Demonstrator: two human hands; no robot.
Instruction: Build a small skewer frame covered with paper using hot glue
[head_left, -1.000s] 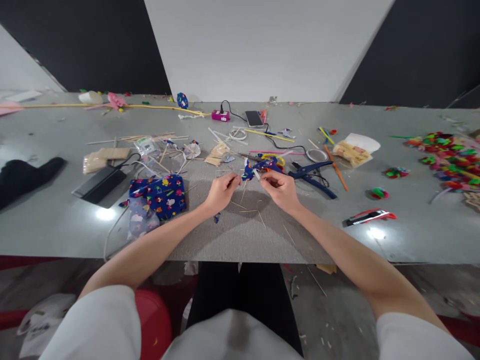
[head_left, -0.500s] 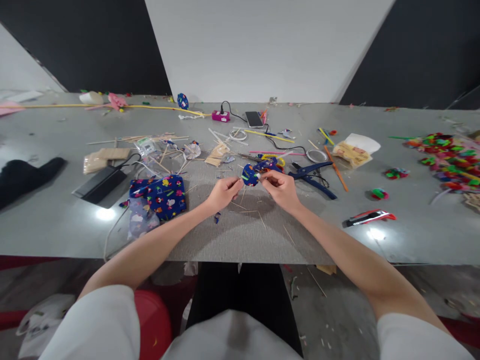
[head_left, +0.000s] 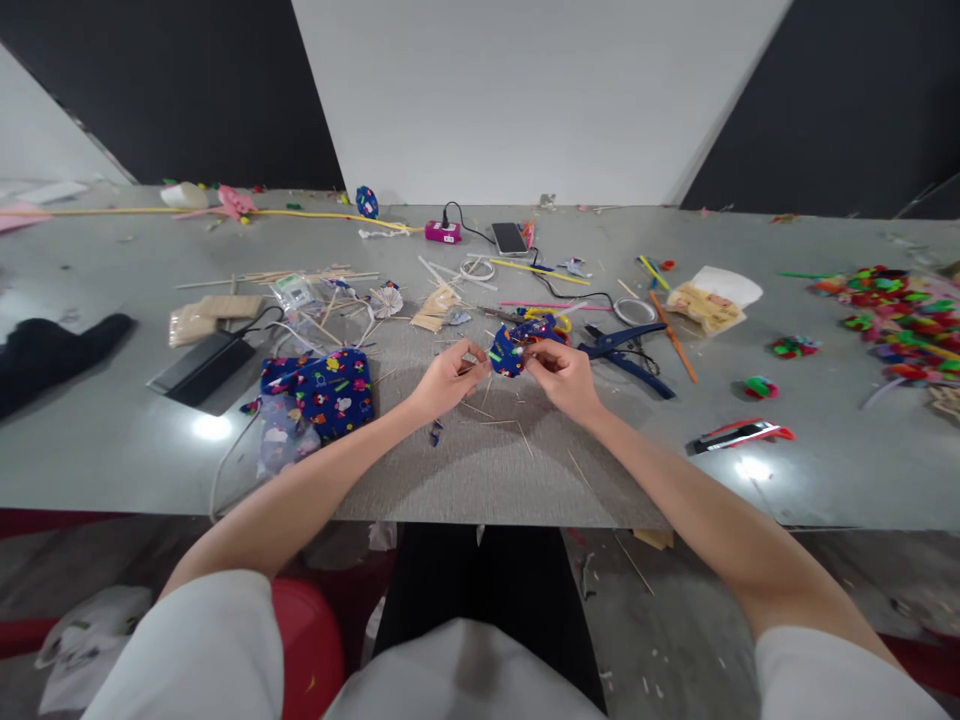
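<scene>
A small, roundish piece of dark blue patterned fabric (head_left: 507, 356) is held up above the table in front of me. My right hand (head_left: 561, 378) pinches its right edge between thumb and fingertips, where a small white spot shows. On the other side my left hand (head_left: 452, 378) is closed, its fingertips right by the fabric's left edge. What the left fingers pinch is too small to make out. Behind the fabric lie scissors with yellow and orange handles (head_left: 559, 324) and more blue cloth. Thin sticks (head_left: 517, 430) are scattered on the table below my hands.
To the right lie blue-handled pliers (head_left: 626, 352), an orange stick (head_left: 677, 340) and a red utility knife (head_left: 741, 435). Folded blue patterned cloth (head_left: 337, 392) and a black box-shaped device (head_left: 206, 370) are on the left. A phone (head_left: 509, 238) rests behind. Colourful fuzzy pieces (head_left: 900, 325) are piled far right.
The fabric piece has shifted slightly right and turned between my hands. My left fingertips have opened out a little and moved off its face to its edge.
</scene>
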